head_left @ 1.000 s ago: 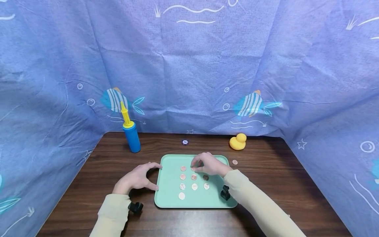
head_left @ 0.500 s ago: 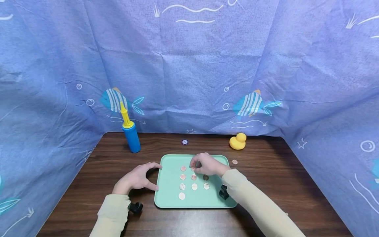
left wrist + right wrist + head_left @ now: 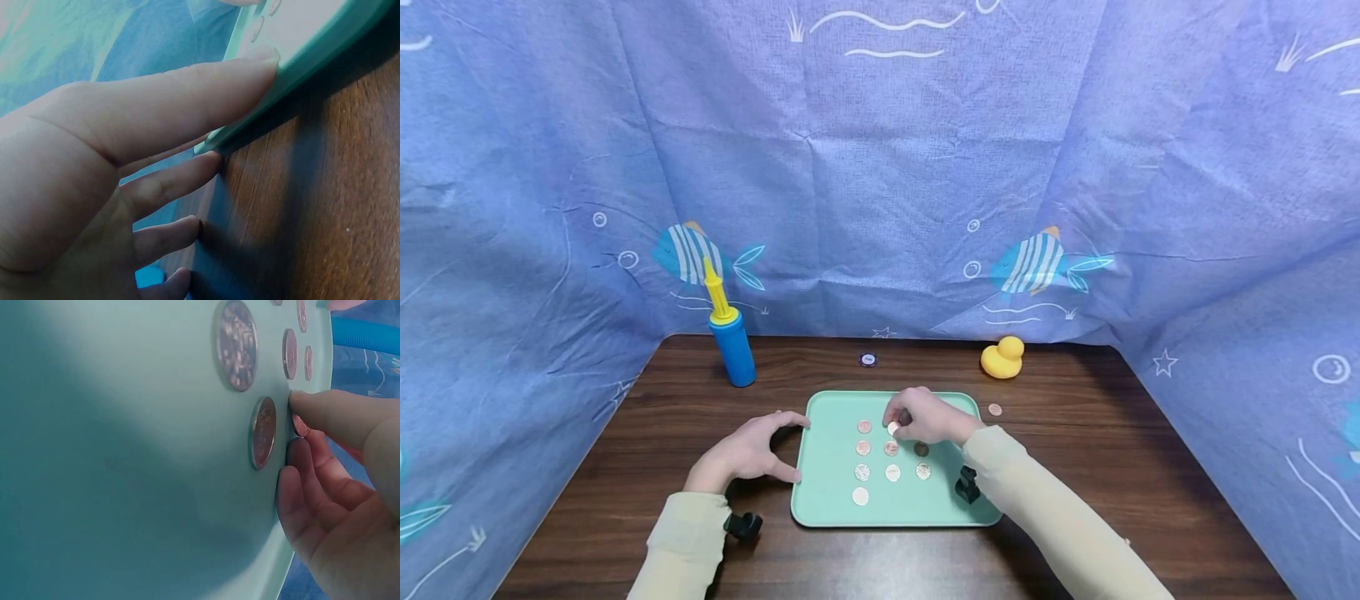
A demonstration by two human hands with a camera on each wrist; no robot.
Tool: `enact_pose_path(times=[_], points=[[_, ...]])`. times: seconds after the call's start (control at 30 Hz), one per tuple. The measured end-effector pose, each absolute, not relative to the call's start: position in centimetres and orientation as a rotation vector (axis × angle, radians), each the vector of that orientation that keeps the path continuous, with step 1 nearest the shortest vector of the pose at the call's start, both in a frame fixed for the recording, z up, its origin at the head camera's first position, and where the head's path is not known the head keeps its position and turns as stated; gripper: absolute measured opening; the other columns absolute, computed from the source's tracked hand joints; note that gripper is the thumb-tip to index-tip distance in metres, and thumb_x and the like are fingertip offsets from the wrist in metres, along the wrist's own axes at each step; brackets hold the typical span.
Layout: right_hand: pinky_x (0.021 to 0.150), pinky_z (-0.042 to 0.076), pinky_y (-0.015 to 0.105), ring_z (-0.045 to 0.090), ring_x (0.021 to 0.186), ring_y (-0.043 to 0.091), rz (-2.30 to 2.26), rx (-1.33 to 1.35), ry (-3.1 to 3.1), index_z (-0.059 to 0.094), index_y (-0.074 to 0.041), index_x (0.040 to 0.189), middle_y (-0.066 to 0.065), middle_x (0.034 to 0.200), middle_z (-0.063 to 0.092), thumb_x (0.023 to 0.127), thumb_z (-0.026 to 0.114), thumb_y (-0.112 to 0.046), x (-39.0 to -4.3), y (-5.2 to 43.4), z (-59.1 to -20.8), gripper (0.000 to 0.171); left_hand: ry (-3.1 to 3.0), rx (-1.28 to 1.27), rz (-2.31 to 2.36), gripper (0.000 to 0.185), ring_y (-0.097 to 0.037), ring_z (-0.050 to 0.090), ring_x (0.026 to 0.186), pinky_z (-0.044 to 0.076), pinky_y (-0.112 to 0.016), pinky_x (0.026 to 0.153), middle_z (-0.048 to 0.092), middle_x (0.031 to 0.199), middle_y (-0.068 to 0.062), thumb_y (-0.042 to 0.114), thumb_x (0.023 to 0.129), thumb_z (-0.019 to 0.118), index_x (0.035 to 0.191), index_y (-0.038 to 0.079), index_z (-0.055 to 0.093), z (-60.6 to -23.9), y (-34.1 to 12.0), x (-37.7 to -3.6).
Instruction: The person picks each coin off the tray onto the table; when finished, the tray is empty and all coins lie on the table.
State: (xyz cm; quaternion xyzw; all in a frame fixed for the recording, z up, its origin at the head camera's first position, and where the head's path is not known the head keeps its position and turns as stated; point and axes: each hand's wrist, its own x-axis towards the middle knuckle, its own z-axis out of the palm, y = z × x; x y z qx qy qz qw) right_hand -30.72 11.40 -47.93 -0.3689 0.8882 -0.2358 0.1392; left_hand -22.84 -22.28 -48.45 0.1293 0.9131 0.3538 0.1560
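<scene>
A mint-green tray (image 3: 835,508) lies on the table with several coins in rows on it. My right hand (image 3: 927,417) is over the tray's far half and pinches a coin (image 3: 892,428) between thumb and forefinger. In the right wrist view that copper coin (image 3: 300,425) is partly covered by the thumb, its edge at the tray surface. Just nearer lie a copper coin (image 3: 264,433) and a silvery coin (image 3: 237,347). My left hand (image 3: 747,451) rests against the tray's left side, thumb and fingers spread. In the left wrist view the thumb (image 3: 187,97) touches the rim.
A blue and yellow hand pump (image 3: 733,346) stands at the back left. A poker chip (image 3: 868,360) and a yellow rubber duck (image 3: 1002,359) sit along the back. One coin (image 3: 995,410) lies on the table right of the tray. A blue fish-print cloth (image 3: 880,192) hangs behind.
The coin at my right fingertips has tilted and now shows a brighter face. My right hand has shifted only slightly. The left hand and the other coins have stayed put.
</scene>
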Motion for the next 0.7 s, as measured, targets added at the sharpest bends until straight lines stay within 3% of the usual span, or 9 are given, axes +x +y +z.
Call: enact_pose_path(times=[0.27,0.7], points=[[0.076,0.056,0.026,0.064,0.082,0.006,-0.729,-1.131,2.588,0.076,-0.014,0.098,-0.006,0.091,0.072,0.097,0.075,-0.007,-30.4,11.8,-48.2,0.008,2.611,0.355,1.012,0.079,-0.036,0.045,0.145,0.039,-0.063,0.116,0.054,0.154,-0.009,0.029,0.074,0.097,0.144,0.020,0.062,-48.3,-22.2,-22.7],[0.084,0.059,0.030,0.065,0.080,0.006,-0.893,-1.111,2.533,0.077,-0.011,0.095,-0.008,0.082,0.071,0.094,0.077,-0.005,-30.5,13.3,-48.1,0.006,2.609,0.352,1.018,0.079,-0.036,0.045,0.145,0.039,-0.063,0.116,0.054,0.153,-0.009,0.029,0.073,0.098,0.144,0.019,0.062,-48.3,-22.2,-22.7]])
